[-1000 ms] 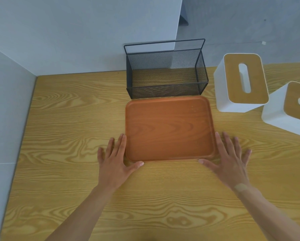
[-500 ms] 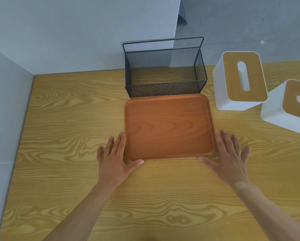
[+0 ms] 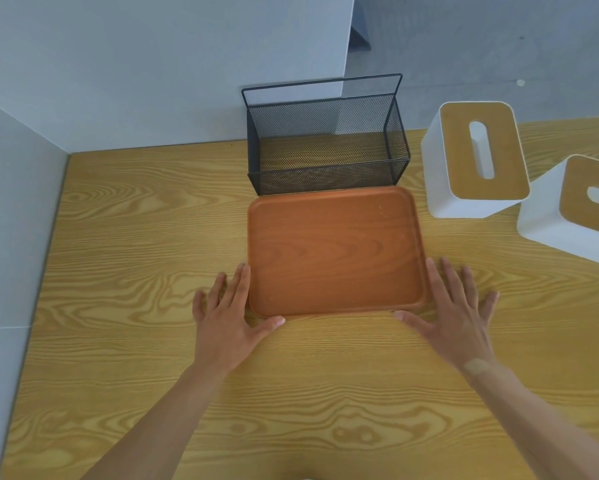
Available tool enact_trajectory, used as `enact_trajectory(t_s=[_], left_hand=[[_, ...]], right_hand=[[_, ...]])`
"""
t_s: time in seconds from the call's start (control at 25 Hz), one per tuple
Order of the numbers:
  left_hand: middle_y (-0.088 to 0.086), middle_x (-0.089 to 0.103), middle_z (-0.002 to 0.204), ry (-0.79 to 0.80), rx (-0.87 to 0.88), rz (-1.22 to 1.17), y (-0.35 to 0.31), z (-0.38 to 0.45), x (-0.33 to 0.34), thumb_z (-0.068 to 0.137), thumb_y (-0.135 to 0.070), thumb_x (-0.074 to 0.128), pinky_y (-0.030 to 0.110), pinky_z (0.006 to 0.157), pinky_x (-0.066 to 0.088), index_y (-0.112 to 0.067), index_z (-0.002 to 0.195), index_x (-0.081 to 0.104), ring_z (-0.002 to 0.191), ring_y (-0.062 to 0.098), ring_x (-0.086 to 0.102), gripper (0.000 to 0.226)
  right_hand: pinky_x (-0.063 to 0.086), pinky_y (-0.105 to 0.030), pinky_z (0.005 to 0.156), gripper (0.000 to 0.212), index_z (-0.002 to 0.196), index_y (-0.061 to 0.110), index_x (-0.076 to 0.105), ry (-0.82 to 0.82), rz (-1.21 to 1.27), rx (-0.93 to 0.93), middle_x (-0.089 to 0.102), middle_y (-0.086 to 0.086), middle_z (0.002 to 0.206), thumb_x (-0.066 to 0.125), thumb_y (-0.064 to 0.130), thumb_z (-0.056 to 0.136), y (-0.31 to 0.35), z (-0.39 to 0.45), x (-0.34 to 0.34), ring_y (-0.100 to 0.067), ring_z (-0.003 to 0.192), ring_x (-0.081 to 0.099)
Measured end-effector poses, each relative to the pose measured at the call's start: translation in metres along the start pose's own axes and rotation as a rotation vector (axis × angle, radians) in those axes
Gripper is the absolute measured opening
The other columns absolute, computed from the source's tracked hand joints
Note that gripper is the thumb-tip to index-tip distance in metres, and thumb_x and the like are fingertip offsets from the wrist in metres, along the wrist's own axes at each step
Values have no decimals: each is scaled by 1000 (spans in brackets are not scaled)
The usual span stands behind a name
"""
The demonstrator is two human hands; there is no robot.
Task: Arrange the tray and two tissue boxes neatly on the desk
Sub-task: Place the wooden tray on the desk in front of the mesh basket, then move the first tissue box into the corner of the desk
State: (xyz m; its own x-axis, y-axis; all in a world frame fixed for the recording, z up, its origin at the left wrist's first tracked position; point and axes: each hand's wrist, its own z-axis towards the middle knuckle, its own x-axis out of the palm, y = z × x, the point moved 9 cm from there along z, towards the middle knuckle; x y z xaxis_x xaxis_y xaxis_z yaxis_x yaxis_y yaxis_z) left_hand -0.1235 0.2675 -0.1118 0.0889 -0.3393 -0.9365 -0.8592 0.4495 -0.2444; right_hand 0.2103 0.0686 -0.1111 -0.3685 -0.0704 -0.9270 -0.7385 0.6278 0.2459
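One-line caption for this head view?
Both hands, left and right, flat on the desk flanking the tray; two tissue boxes sit at right.

We've nudged the tray point(image 3: 336, 251) a touch further back, and its far edge now sits right up against the front of the wire basket point(image 3: 327, 161). Our left hand point(image 3: 227, 323) and right hand point(image 3: 455, 317) have slid forward with it, flat at its near corners.
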Motion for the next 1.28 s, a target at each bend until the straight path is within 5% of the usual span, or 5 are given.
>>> enact_trajectory(t_s=[0.52, 0.84, 1.12, 1.28], left_hand=[[-7, 9, 167, 86, -29, 48, -1, 4, -2, 69, -98, 19, 57, 118, 3, -29, 157, -12, 153, 22, 2, 116], [-2, 16, 166, 185, -45, 96, -10, 11, -28, 83, -81, 38, 59, 119, 7, -27, 158, 13, 152, 23, 10, 96], [1, 27, 162, 224, 181, 89, -79, 17, -59, 86, -76, 45, 48, 120, 11, -27, 156, 25, 149, 20, 19, 87], [-3, 24, 163, 237, 367, 128, -163, 18, -69, 87, -74, 46, 43, 121, 13, -28, 157, 22, 149, 18, 18, 87]], right_hand=[[2, -66, 115, 105, 152, 47, -15, 104, -24, 52, -9, 15, 166, 36, 92, 73, -4, 3, 1, -20, 152, -12], [22, -55, 118, 82, 155, 34, 21, 272, -59, 103, 13, 3, 166, 45, 75, 87, -4, -22, -23, -25, 152, 10], [26, -47, 117, 77, 153, 35, 27, 233, -46, 172, 25, 6, 163, 44, 73, 89, -50, -65, -71, -21, 148, 23], [22, -45, 119, 78, 155, 38, 21, 81, -35, 206, 24, 10, 163, 43, 73, 89, -102, -89, -112, -20, 152, 13]])
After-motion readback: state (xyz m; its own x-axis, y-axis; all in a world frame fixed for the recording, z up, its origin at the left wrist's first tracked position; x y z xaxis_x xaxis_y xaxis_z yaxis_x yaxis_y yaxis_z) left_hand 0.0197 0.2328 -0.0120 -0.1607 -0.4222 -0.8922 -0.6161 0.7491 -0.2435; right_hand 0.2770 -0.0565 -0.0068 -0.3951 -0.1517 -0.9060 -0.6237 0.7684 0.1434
